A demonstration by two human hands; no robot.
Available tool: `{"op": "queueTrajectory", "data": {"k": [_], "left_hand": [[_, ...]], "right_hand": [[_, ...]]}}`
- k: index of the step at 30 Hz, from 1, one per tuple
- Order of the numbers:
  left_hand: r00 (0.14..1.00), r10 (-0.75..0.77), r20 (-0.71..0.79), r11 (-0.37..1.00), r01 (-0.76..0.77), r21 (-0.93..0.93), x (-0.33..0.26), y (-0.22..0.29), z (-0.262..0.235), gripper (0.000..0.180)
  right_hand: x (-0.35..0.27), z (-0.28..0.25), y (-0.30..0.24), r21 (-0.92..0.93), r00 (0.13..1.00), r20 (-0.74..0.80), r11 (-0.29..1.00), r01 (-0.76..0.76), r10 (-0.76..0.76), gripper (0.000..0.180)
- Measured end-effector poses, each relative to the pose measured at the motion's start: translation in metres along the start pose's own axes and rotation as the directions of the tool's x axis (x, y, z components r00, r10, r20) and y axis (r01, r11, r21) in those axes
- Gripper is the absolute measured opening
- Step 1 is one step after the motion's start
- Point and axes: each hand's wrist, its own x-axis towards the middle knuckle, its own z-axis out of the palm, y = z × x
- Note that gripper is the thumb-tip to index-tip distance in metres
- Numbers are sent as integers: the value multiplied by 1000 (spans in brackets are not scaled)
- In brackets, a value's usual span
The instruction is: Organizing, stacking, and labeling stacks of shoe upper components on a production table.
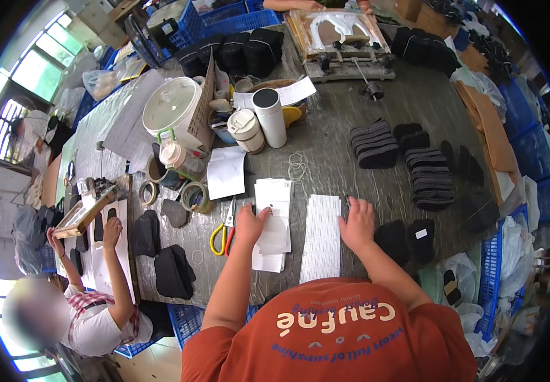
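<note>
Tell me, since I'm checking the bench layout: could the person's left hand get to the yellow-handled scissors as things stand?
Probably yes. The left hand rests on the stack of white label sheets, and the scissors lie on the table just to its left, with nothing between them.

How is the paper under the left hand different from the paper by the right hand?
The paper stack under the left hand is loose and uneven, its sheets slid apart, while the long sheet beside the right hand lies flat and neat. The stack looks mostly plain white; the sheet is covered in rows of small labels. The left hand presses on the stack; the right hand only touches the sheet's edge. Both are white and lie on the grey table.
</note>
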Motion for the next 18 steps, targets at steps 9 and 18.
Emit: {"op": "queueTrajectory", "data": {"k": [9, 18], "left_hand": [[999, 18, 38, 998, -16, -58, 5, -6, 43, 62], [837, -92, 540, 791, 391, -471, 16, 18, -5, 57]], "right_hand": [[30, 57, -91, 540, 547, 825, -91, -837, -140, 58], [34, 56, -87, 419, 478, 853, -270, -867, -211, 41]]}}
